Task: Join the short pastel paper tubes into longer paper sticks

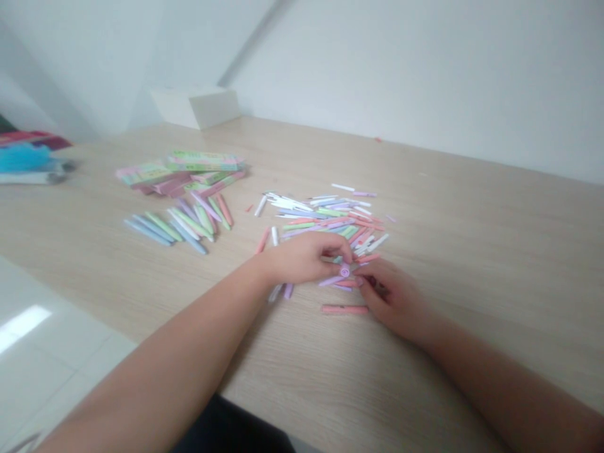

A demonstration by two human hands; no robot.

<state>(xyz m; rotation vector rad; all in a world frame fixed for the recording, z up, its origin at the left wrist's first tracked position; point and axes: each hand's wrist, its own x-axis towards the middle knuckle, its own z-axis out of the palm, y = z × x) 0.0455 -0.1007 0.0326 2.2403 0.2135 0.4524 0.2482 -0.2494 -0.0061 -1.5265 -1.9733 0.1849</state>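
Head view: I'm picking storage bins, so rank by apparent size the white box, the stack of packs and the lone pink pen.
1. stack of packs, widest.
2. white box, though farther back, so this order is unsure.
3. pink pen, clearly smallest.

No legible text anywhere.

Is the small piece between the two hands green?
No, the piece at the fingertips where the left hand and the right hand meet is purple.
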